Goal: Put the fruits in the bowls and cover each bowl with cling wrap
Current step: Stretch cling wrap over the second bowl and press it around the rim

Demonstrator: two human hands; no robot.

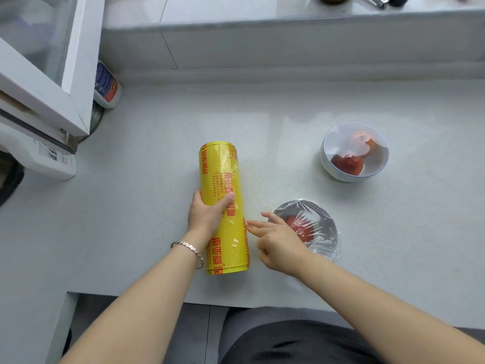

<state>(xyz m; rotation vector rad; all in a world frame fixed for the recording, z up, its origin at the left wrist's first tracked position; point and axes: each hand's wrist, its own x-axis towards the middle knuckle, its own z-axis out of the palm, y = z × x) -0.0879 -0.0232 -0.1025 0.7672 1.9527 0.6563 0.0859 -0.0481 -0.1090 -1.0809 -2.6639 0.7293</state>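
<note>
Cling wrap roll (223,185), yellow with red print, lies on its side in the middle of the frame, its long axis running from near us toward the back of the desk (157,206). Our left hand (204,216) grips it from the left about halfway along, thumb laid over the top and fingers curled under the far side. A silver bracelet (187,248) sits on that wrist.

Our right hand (278,240) holds nothing. Its first two fingers reach out straight to the roll's right side while the others are bent, and we cannot tell whether the tips touch loose film.

Just right of that hand, partly behind it, stands a dark bowl (328,224) with wrinkled clear film stretched over its mouth. A red fruit (299,227) shows through the film.

Further up and to the right is a white bowl (325,153), apart from the dark one. It holds a red fruit (347,164) and an orange fruit (364,145). A sheen across its top looks like film, though we cannot be sure.

In the upper left a white bottle (106,85) with a blue and red label stands beside a white window frame (39,82).
</note>
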